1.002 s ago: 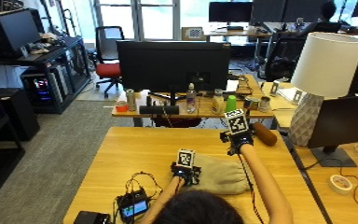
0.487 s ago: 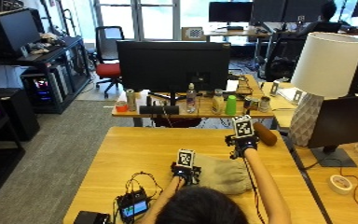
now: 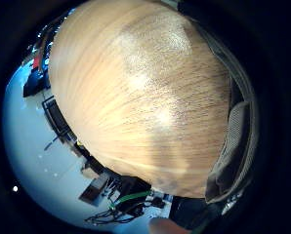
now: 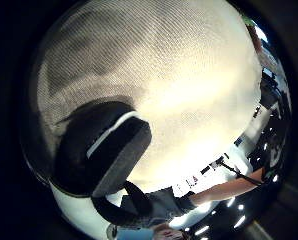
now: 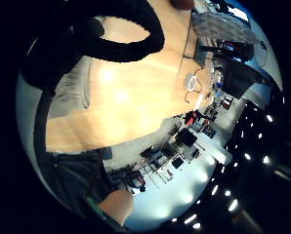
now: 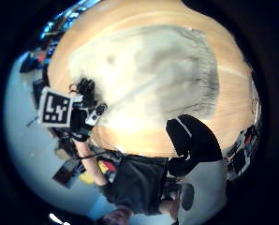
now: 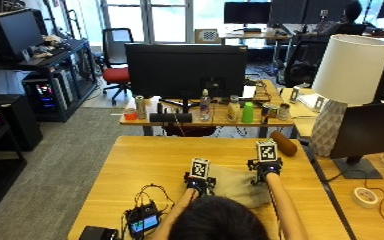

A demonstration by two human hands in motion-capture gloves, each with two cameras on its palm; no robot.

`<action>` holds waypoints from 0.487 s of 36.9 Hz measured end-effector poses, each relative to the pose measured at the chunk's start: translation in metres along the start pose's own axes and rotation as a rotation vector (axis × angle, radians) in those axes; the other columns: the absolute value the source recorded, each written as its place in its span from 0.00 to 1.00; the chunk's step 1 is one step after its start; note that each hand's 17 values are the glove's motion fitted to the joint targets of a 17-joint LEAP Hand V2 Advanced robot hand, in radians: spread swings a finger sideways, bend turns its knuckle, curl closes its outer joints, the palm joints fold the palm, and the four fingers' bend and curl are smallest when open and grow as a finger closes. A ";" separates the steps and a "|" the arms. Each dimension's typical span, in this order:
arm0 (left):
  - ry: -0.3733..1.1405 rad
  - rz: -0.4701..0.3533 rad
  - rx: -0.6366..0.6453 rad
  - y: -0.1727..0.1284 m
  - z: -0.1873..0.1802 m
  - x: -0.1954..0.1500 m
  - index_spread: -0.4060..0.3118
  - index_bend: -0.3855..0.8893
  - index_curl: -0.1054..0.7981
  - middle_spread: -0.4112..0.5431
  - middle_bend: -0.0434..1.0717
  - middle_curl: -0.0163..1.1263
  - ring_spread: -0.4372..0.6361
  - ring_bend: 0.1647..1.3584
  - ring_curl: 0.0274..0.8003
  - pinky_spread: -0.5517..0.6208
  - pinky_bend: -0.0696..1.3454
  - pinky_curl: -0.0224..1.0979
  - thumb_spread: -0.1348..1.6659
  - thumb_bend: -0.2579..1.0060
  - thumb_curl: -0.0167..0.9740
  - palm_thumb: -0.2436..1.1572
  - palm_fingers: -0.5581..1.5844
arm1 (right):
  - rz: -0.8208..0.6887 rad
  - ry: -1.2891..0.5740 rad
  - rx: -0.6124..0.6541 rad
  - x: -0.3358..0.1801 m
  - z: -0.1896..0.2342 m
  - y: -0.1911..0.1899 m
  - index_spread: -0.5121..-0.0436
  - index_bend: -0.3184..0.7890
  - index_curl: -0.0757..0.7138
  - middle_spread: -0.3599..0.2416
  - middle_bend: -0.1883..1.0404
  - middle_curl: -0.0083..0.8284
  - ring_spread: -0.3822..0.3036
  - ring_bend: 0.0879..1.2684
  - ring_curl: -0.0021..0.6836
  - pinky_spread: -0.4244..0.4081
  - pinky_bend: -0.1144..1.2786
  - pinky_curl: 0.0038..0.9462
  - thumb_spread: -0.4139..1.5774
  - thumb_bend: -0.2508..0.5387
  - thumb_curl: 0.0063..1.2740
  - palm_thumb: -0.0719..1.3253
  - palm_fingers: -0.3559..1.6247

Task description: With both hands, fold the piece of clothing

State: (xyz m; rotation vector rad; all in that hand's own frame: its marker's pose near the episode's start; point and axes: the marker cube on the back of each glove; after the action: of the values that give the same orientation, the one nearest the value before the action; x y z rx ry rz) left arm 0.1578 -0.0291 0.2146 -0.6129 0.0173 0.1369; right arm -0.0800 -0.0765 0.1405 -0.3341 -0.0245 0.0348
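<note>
Garment: we see the piece of clothing (image 7: 235, 184) lying on the table (image 7: 139, 165), near its front edge, just ahead of the person's head.
Left hand: we find the left hand (image 7: 198, 183) at the garment's left edge.
Right hand: the right hand (image 7: 265, 170) is at the garment's far right corner.
Device: a small device (image 7: 143, 222) sits on the table, left of the person.
Behind: the monitor (image 7: 187, 64) stands on the next desk beyond the table.
Right: the lamp (image 7: 342, 95) stands right of the table.
</note>
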 end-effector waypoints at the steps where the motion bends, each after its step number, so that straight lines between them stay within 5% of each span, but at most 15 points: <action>1: 0.001 -0.007 0.002 0.000 0.000 0.000 0.39 0.41 0.36 0.63 0.17 0.20 0.82 0.35 0.31 0.82 0.47 0.32 0.66 0.19 0.25 0.19 0.24 | -0.007 -0.007 -0.005 0.001 0.007 -0.004 0.24 0.40 0.35 0.47 0.29 0.35 0.64 0.36 0.51 0.75 0.67 0.38 0.74 0.29 0.22 0.59 0.30; 12: -0.006 0.007 -0.023 0.002 0.001 -0.001 0.40 0.42 0.39 0.63 0.17 0.20 0.81 0.37 0.32 0.81 0.49 0.33 0.66 0.19 0.26 0.20 0.24 | -0.045 -0.056 -0.182 0.003 0.078 -0.022 0.23 0.40 0.36 0.47 0.29 0.35 0.65 0.36 0.50 0.77 0.68 0.38 0.74 0.29 0.23 0.60 0.30; 18: -0.010 -0.038 -0.019 0.001 0.000 -0.001 0.40 0.42 0.40 0.63 0.18 0.20 0.81 0.37 0.32 0.81 0.49 0.33 0.66 0.19 0.26 0.20 0.24 | 0.019 -0.143 -0.134 0.003 0.088 -0.025 0.22 0.38 0.35 0.46 0.25 0.33 0.60 0.42 0.52 0.63 0.72 0.39 0.73 0.30 0.23 0.62 0.34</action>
State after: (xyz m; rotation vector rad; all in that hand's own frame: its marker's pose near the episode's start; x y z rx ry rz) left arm 0.1565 -0.0283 0.2141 -0.6314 -0.0051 0.1029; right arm -0.0793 -0.0712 0.2321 -0.4654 -0.1658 0.0763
